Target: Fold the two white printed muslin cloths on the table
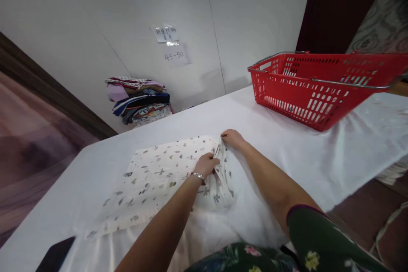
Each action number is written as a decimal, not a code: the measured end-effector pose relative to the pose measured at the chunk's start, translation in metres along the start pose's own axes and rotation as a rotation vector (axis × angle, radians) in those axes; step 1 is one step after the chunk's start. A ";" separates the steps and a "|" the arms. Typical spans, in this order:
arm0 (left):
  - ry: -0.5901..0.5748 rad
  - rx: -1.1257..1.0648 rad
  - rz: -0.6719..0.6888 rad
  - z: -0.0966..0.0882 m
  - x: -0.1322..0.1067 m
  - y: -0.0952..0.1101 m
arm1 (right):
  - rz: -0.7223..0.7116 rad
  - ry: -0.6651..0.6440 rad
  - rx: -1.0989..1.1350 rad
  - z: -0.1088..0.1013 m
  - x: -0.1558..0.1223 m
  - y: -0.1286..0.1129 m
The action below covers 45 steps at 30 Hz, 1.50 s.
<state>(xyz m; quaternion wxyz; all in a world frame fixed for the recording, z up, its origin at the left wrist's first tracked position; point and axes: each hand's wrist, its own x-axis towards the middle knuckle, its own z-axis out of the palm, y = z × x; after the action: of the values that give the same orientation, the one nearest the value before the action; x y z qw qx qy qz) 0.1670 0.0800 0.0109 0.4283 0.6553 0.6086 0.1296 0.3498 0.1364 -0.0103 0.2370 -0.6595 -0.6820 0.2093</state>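
Note:
A white cloth garment with small printed plants lies spread on the white-covered table in front of me. My left hand, with a silver bracelet at the wrist, is closed on the gathered folds near the garment's right end. Farther back, the fingers of my right hand pinch the garment's upper right corner. Between both hands the fabric is bunched into creases, while the part to the left lies flat. What kind of garment it is I cannot tell.
A red plastic basket with metal handles stands on the table at the back right. Beyond the far edge is a stack of folded clothes by the wall. A dark flat object lies at the near left edge.

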 end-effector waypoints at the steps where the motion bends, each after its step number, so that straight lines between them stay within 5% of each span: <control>1: 0.013 0.021 0.015 0.001 -0.001 0.000 | 0.013 0.017 -0.014 0.002 -0.001 -0.002; 16: 0.136 0.251 0.168 0.007 -0.029 0.009 | 0.169 0.126 -0.065 -0.007 -0.005 0.010; 22: 0.258 0.380 0.309 0.021 -0.064 0.013 | 0.179 0.096 -0.070 -0.009 -0.008 0.005; 27: 0.186 0.525 0.206 0.029 -0.069 0.009 | 0.267 -0.042 -0.086 -0.026 -0.010 -0.006; 34: 0.169 0.309 0.130 0.015 -0.056 0.001 | 0.296 -0.464 0.101 -0.032 -0.021 -0.017; 45: 0.142 0.158 0.209 0.016 -0.062 0.000 | 0.314 -0.379 0.245 -0.022 -0.019 -0.021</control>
<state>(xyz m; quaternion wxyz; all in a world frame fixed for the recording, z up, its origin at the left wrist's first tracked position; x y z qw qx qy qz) 0.1644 0.0174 0.0233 0.3155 0.7360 0.5741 0.1710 0.3466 0.1154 0.0182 0.1478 -0.6727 -0.5730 0.4442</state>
